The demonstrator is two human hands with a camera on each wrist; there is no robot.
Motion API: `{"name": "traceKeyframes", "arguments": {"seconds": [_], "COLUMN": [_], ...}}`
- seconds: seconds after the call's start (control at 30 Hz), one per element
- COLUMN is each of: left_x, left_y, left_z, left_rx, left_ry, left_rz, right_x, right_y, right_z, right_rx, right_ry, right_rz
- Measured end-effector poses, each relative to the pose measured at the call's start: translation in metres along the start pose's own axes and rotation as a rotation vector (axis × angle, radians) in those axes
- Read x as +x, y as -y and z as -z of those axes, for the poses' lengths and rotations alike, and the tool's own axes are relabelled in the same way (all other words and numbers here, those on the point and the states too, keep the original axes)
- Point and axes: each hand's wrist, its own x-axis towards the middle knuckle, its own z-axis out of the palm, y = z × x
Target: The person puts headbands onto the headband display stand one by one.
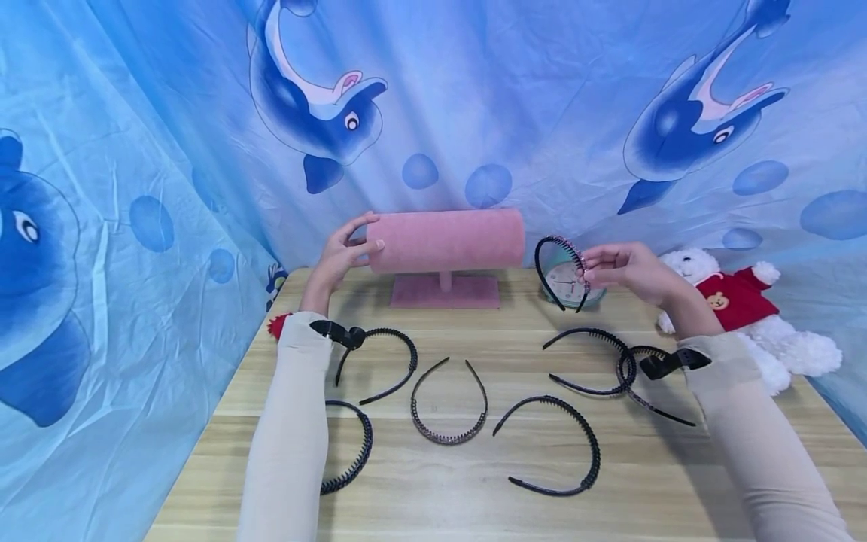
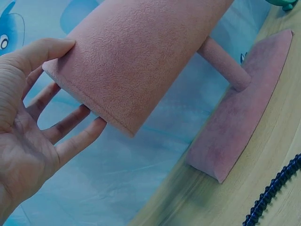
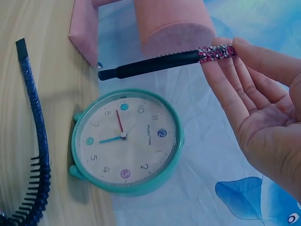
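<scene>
1. Across the foreground spreads the wooden table (image 1: pixel 423 519), with six loose headbands (image 1: pixel 593 452) lying on it, two of them overlapping near the right forearm.
2. At the table's far side stands the pink display stand (image 1: pixel 447 245), a padded horizontal roll on a short post and flat base. The held headband is not yet on it.
3. On the right sits a white teddy bear (image 1: pixel 734 297) in a red top, beyond the right forearm.
4. At the roll's left end, the left hand (image 1: pixel 336 257) grasps the rim, thumb on the near surface and fingers about the end; it seems to be steadying the stand. How firmly the fingers bear on the end is hard to judge, as some are partly hidden.
5. Past the roll's other end, the right hand (image 1: pixel 626 271) pinches one headband between thumb and fingers.
6. Behind that headband in the head view is a green-rimmed clock (image 3: pixel 124 153).
7. The held headband (image 3: pixel 162 61) is up in the air just beside the roll's right end, apart from it, tips downward. The step in hand looks like lining it up with that end; the next move would call for level travel leftward, the arch passing over the roll.
8. Smallest, the pink-and-silver beads (image 3: pixel 216 53) lie right at the pinch.
</scene>
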Motion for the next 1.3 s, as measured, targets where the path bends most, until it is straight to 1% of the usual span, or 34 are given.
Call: {"name": "traceKeyframes", "arguments": {"seconds": [0.07,0.17,0.23,0.4,0.47,0.53,0.63,0.77,0.93,1.03,1.17,1.3], "left_x": [0.0,0.0,0.0,0.0,0.0,-0.001,-0.001,0.0,0.001,0.001,0.002,0.001], "left_y": [0.0,0.001,0.002,0.001,0.0,-0.001,-0.002,-0.003,-0.004,-0.004,-0.006,-0.008], "left_z": [0.0,-0.001,-0.001,-0.004,-0.005,-0.005,-0.006,-0.004,0.0,0.001,0.002,0.004], "left_rx": [-0.007,-0.005,0.011,0.102,0.125,0.133,0.141,0.144,0.126,0.123,0.121,0.116], "left_ry": [0.003,0.013,0.018,0.006,-0.001,-0.003,-0.003,0.01,0.052,0.065,0.066,0.071], "left_rz": [-0.022,-0.076,-0.125,-0.264,-0.303,-0.321,-0.309,-0.255,-0.181,-0.147,-0.123,-0.112], "right_x": [0.002,0.005,0.007,0.01,0.013,0.016,0.021,0.029,0.037,0.042,0.05,0.056], "right_y": [0.003,0.006,0.007,0.009,0.01,0.012,0.015,0.019,0.021,0.022,0.023,0.024], "right_z": [-0.002,-0.005,-0.006,-0.008,-0.011,-0.014,-0.02,-0.027,-0.036,-0.041,-0.048,-0.054], "right_rx": [-0.009,0.0,0.028,0.093,0.09,0.091,0.094,0.135,0.181,0.208,0.217,0.194], "right_ry": [-0.039,-0.071,-0.069,-0.027,-0.036,-0.055,-0.102,-0.139,-0.155,-0.158,-0.17,-0.194], "right_rz": [-0.016,-0.005,0.022,0.078,0.073,0.063,0.04,0.04,0.06,0.073,0.101,0.131]}}
